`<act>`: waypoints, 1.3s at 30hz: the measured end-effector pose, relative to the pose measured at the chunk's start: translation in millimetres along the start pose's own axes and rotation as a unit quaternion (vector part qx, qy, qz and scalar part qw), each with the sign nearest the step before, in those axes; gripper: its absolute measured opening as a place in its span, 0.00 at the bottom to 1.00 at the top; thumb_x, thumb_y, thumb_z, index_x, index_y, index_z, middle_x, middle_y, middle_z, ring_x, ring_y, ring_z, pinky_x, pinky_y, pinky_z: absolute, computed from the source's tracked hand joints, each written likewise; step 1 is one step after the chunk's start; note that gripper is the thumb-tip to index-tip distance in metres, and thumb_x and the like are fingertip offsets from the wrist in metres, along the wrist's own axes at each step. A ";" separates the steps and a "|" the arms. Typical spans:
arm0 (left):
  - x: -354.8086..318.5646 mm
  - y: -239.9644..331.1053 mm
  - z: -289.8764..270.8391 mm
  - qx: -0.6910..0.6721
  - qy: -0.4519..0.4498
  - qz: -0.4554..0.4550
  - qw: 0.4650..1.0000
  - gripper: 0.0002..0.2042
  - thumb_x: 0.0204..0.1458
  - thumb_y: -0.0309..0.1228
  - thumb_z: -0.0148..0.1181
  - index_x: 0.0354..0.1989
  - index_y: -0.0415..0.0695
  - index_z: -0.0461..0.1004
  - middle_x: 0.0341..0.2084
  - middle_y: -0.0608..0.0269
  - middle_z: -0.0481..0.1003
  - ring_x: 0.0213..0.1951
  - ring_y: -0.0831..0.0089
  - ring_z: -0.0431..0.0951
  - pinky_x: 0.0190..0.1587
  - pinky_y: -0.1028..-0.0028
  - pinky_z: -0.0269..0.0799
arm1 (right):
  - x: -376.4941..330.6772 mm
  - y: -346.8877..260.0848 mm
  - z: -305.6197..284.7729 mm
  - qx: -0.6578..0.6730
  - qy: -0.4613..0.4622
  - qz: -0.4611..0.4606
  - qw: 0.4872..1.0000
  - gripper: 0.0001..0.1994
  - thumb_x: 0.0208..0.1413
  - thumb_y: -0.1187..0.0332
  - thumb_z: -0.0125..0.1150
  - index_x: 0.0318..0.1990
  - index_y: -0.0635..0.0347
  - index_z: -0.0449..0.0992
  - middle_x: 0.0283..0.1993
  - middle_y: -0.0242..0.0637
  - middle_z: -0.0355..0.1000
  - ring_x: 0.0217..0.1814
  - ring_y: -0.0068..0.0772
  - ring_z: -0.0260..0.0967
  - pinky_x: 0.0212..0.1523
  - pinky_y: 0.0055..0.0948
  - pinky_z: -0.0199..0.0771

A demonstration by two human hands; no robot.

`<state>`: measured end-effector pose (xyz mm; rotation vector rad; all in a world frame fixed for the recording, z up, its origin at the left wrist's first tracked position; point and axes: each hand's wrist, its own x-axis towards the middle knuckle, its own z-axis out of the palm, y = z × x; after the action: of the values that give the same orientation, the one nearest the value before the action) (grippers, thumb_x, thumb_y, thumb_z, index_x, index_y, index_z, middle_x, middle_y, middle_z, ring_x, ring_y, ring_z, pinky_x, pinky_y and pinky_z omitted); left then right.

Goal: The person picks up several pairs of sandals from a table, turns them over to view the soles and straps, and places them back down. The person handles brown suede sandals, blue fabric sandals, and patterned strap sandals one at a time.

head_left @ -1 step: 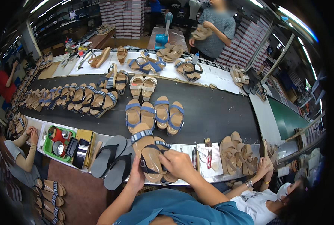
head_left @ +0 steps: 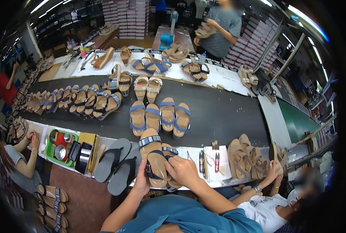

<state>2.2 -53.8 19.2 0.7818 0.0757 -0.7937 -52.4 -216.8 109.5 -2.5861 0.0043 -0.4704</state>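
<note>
A tan wedge sandal (head_left: 156,161) with a blue-and-white striped front strap and a dark buckled ankle strap is held upright before my chest. My left hand (head_left: 142,181) wraps its left side near the heel, by the buckle. My right hand (head_left: 182,169) is closed at the dark strap on the right side. Behind it, partly hidden, is a second striped sandal (head_left: 168,148); which fingers bear it I cannot make out. Just beyond, blue-strapped sandals (head_left: 175,116) stand in pairs on the dark belt (head_left: 223,112).
Grey flip-flops (head_left: 122,171) and a green tray (head_left: 50,153) lie to my left. Red-handled snips (head_left: 217,162) rest on paper at right, beside beige sandals (head_left: 239,159). Co-workers sit at both sides; another person (head_left: 219,33) stands across the belt holding a sandal. Striped sandals (head_left: 79,101) line the belt's left.
The sandals in my hands have shifted slightly to the right, while my grip looks the same. Across the belt, the standing person's sandal and hands have moved a little.
</note>
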 end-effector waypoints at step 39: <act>-109.0 39.2 48.4 0.279 0.153 0.174 0.932 0.17 0.57 0.22 0.51 0.55 0.33 0.65 0.35 0.62 0.75 0.34 0.84 0.71 0.38 0.81 0.68 | -51.4 -44.0 -25.0 0.381 -0.155 0.292 0.863 0.25 0.59 0.76 0.45 0.66 0.61 0.61 0.41 0.31 0.71 0.35 0.15 0.62 0.36 0.18 0.65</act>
<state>-60.1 -1.5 114.8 1.4136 -0.0139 -0.3418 -112.7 -185.9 134.2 -1.7187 0.3977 0.1644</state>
